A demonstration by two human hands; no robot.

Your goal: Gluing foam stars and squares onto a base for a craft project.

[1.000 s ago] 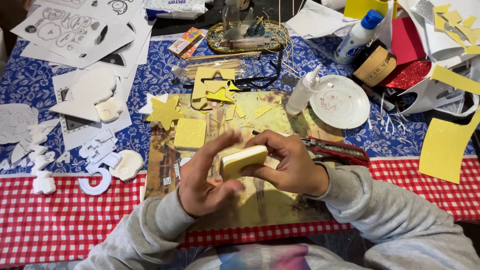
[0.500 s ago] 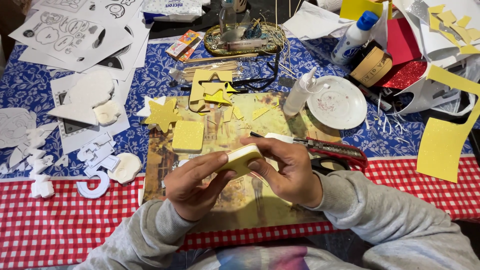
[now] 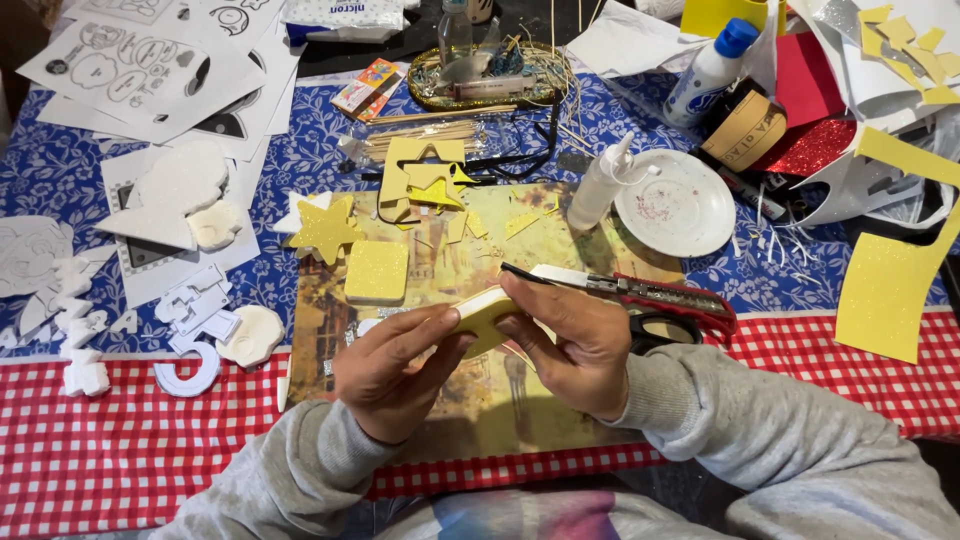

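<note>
Far left: white foam shapes [image 3: 60, 330] lie on the blue cloth [image 3: 60, 175], with printed sheets [image 3: 130, 65] above them.
Foam letter: a white curved piece [image 3: 190, 372] sits on the red check cloth [image 3: 120, 450], just beside a round foam bit [image 3: 255, 335].
Star: a yellow glitter star [image 3: 325, 230] lies at the mat's top left corner.
Square: a yellow glitter square [image 3: 376, 271] rests on the mat [image 3: 520, 410], near the left hand.
Left hand: the left hand [image 3: 385, 385] has fingers stretched forward and its thumb pressed on the block's left end.
Block: a yellow foam block [image 3: 482, 315] is held between both hands, above the mat's middle, tilted.
Right hand: the right hand [image 3: 575, 350] has fingers curled over the block's right end, gripping it.
Cutout: a yellow foam frame [image 3: 420, 175] with a star hole lies above the mat.
Scissors: red-handled scissors [image 3: 655, 298] lie just behind the right hand.
Glue: a white bottle [image 3: 600, 185] stands touching the white plate [image 3: 690, 205].
Far right: a yellow sheet [image 3: 890, 290] hangs over the table edge.
</note>
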